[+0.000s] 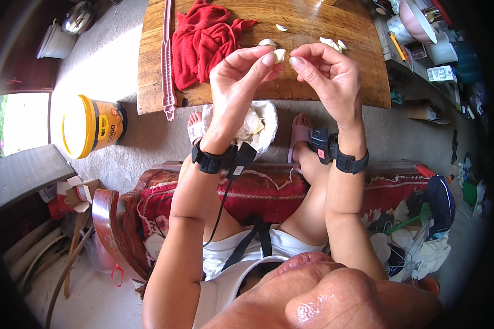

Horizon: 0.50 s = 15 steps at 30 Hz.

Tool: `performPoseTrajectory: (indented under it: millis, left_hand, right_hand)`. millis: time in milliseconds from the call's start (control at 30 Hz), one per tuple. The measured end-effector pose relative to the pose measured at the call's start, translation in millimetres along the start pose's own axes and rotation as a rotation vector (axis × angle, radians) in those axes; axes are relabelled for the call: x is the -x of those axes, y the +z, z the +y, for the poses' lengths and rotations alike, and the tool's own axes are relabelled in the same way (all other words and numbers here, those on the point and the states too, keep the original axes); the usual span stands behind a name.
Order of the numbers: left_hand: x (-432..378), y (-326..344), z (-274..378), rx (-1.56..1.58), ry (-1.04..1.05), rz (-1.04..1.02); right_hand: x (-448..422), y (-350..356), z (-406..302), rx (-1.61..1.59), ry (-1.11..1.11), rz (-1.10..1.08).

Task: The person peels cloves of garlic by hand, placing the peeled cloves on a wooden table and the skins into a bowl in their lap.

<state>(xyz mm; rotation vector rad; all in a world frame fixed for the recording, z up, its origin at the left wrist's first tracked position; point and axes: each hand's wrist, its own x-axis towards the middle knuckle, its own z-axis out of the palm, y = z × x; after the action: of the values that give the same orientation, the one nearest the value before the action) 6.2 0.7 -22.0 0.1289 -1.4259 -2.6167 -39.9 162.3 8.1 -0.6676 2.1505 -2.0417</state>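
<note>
Between thumb and forefinger, my left hand pinches a pale garlic clove above the front part of a wooden table. Just to its right is my right hand, thumb and forefinger tips together; whether a scrap of skin is caught there is too small to tell. Behind my left fingertips lies a larger piece of garlic, partly hidden. A single clove rests farther back. Several peeled cloves lie together on the tabletop behind my right hand.
A red cloth and a pink plastic strip lie at the table's left. Below its front edge stands a lined waste bin holding pale scraps. A yellow-lidded bucket stands left. Bowls and boxes crowd a side surface.
</note>
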Motion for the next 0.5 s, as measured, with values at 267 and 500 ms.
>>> performPoseTrajectory:
  millis: [267,500]
  left_hand:
    - [-1.3,-1.6,-4.3,-0.050,0.111,0.007]
    - [-1.6,-1.3,-5.2,-0.023,0.104,0.005]
  right_hand:
    - [1.3,9.0,-4.9,0.188,-0.025,0.038]
    - [1.5,9.3,-5.1,0.238,-0.057,0.039]
